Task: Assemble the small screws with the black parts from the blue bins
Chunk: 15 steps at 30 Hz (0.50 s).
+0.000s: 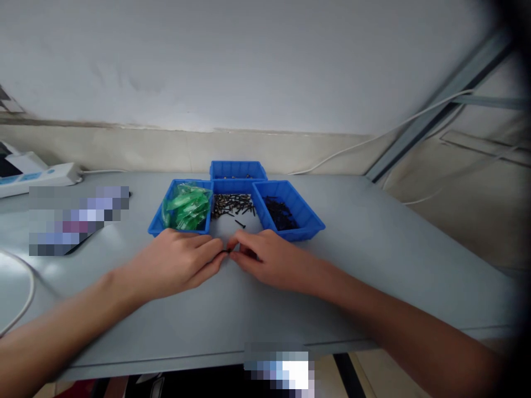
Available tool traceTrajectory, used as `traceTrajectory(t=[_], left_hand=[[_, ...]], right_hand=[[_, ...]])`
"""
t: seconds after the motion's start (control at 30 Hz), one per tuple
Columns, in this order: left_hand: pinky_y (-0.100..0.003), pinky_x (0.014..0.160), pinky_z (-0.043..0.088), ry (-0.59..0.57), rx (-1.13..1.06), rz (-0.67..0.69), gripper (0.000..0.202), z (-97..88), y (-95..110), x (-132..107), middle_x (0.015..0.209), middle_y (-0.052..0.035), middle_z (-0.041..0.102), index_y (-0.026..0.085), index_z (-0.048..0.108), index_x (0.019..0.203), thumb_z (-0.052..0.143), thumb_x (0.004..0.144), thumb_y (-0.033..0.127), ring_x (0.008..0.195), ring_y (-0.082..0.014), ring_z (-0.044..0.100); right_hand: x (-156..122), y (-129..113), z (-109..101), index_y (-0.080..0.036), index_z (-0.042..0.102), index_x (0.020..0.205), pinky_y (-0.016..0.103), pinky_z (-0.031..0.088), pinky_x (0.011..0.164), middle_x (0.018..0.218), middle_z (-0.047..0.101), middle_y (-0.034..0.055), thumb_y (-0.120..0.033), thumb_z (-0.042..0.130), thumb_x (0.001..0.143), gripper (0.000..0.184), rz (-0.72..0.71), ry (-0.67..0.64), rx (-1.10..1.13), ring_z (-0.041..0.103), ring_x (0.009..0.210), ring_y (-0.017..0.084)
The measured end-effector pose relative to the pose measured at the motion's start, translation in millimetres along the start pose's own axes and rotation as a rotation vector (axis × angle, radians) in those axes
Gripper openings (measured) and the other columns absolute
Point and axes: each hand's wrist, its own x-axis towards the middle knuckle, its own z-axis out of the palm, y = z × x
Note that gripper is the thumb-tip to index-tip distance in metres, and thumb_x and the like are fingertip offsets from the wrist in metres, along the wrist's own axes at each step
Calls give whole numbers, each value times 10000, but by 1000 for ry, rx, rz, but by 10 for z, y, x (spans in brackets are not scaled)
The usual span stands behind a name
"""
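My left hand (182, 257) pinches a small black screw (225, 251) between thumb and forefinger, low over the table. Fingertips of my right hand (269, 260) are closed at the screw's other end; anything tiny between them is too small to make out. Just beyond my hands, a single black screw (240, 224) lies on the table. Behind it spreads a loose pile of dark screws (234, 204), some with brassy parts. At right, a blue bin (305, 221) contains black screws (280, 213). The left blue bin (155, 221) holds green plastic bags (188, 207).
Another blue bin (238, 169) with small brassy pieces stands at the back. A blurred-out flat object (83, 221) lies on the grey table (199, 326) at left. A white power strip (45, 176) and cables sit along the wall. A metal frame post (435, 105) rises at right.
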Motion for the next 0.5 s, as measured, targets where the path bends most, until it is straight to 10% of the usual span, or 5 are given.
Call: traceTrajectory(t=[0.5], left_hand=[[-223, 566, 432, -40, -135, 44, 256, -11, 15, 12, 779, -25, 558, 160, 559, 895, 320, 898, 252, 667, -115, 547]], right_hand=[[24, 11, 25, -181, 439, 687, 226, 264, 499, 582, 455, -43, -211, 417, 835, 152, -67, -13, -29, 427, 523, 81]])
